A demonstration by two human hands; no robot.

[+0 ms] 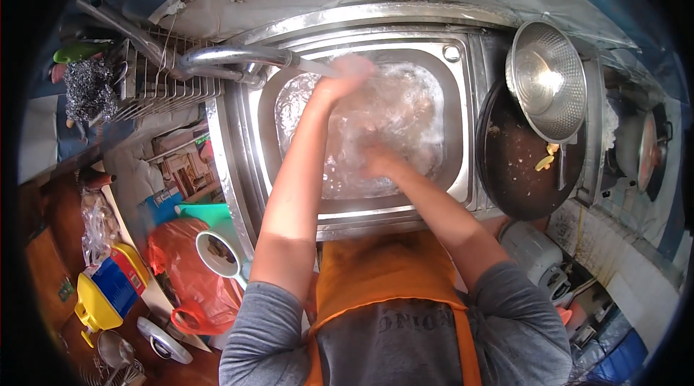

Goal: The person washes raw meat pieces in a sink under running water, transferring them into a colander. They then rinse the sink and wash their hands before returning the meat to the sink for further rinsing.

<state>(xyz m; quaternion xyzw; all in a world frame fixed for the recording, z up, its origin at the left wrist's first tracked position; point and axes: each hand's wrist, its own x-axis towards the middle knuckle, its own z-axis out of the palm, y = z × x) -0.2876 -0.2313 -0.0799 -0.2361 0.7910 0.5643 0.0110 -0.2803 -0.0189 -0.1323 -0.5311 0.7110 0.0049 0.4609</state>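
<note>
Both of my hands are over a stainless steel sink [455,169] that holds churning, cloudy water [417,115]. My left hand [349,77], blurred by motion, is near the faucet spout [287,56], where a stream of water runs out. Lower in the basin, my right hand [379,161] dips into the water, its fingers blurred and partly hidden. Foam and glare on the surface conceal whatever lies beneath. Whether either hand holds something cannot be made out.
Right of the sink, a metal colander [545,82] leans on a dark round chopping board [515,169] with yellowish pieces [544,162]. A wire rack [173,88] and steel wool [89,89] are at left. Below them are a red plastic bag [190,267] and a yellow bottle [97,299].
</note>
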